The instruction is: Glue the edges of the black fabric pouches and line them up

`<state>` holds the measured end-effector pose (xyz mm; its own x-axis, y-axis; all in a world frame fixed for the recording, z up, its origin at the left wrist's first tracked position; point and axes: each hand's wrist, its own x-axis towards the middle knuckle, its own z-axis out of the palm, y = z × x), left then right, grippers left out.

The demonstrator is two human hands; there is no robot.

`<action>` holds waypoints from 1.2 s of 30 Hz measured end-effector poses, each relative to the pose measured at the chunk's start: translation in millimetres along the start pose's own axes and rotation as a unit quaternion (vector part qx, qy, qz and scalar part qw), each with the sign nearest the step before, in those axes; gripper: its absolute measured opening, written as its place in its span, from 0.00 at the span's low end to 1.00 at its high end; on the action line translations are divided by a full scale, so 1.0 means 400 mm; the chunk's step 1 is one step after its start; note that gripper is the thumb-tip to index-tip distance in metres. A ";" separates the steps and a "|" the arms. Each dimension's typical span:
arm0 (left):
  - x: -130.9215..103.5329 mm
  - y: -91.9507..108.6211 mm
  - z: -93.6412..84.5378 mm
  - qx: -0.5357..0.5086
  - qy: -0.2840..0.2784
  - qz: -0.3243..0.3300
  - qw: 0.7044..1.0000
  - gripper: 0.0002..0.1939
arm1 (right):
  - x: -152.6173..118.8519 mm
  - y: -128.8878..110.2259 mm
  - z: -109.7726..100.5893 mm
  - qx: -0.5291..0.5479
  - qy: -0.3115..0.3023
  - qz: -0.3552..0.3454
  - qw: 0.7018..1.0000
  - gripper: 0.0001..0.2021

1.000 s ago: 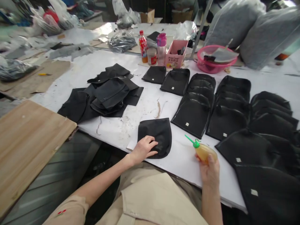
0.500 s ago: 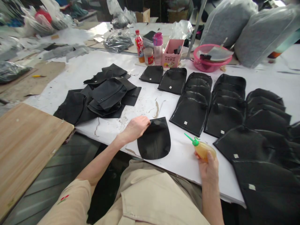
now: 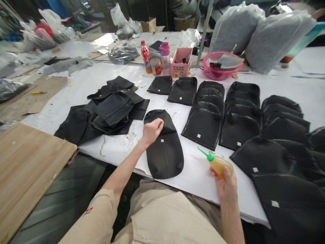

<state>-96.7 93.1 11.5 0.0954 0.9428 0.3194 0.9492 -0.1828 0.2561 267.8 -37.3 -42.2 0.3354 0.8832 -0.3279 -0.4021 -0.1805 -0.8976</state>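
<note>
A long black piece with rounded ends (image 3: 166, 157) lies on the white table surface (image 3: 127, 145) in front of me, a small pale square near its middle. My left hand (image 3: 153, 130) is closed over its upper left part, fingers curled; what they pinch, if anything, is hidden. My right hand (image 3: 225, 181) is wrapped round a soft bottle of amber liquid (image 3: 220, 166), whose green nozzle points up and left. Left of the long piece is a loose pile of black pieces (image 3: 114, 108). On the right, black pieces with pale squares (image 3: 204, 123) overlap in rows.
A wooden board (image 3: 33, 169) covers the near left. Along the back stand a red-labelled bottle (image 3: 146, 57), a purple-lidded bottle (image 3: 165, 59), a pink box (image 3: 181, 62) and a pink basin (image 3: 222, 69). Big stuffed plastic bags (image 3: 276, 40) and a metal pole (image 3: 205, 32) are behind.
The black piece now extends farther from me, its upper part and pale square showing. My left hand has moved slightly up. My right hand still holds the bottle. The view has shifted a little.
</note>
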 end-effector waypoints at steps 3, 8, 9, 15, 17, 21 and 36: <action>-0.096 0.025 0.027 0.026 -0.080 0.071 0.994 0.07 | 0.003 0.003 -0.004 -0.003 -0.002 0.001 1.000 0.33; -0.115 0.033 0.085 0.092 -0.062 0.064 0.992 0.03 | 0.001 0.001 -0.003 0.008 0.003 0.013 1.000 0.33; -0.106 0.033 0.092 0.092 -0.062 0.064 0.992 0.05 | 0.000 0.000 -0.002 0.006 0.001 0.014 1.000 0.33; -0.074 0.025 0.072 0.084 -0.056 0.066 0.993 0.08 | -0.003 0.001 -0.001 0.007 -0.001 0.006 1.000 0.32; -0.079 0.017 0.027 0.044 -0.038 0.061 0.996 0.08 | -0.002 0.003 0.000 0.009 -0.002 0.003 1.000 0.32; -0.099 0.020 -0.122 -0.141 0.026 0.036 0.989 0.05 | -0.003 0.005 0.000 0.007 -0.005 -0.001 1.000 0.32; -0.007 -0.033 0.047 -0.196 -0.210 0.023 0.958 0.09 | -0.002 -0.001 0.006 0.002 0.000 -0.007 1.000 0.30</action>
<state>-103.9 98.3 -10.1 0.3245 0.9452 -0.0348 0.7633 -0.2400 0.5998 265.8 -36.8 -40.8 0.3413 0.8855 -0.3152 -0.4015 -0.1659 -0.9007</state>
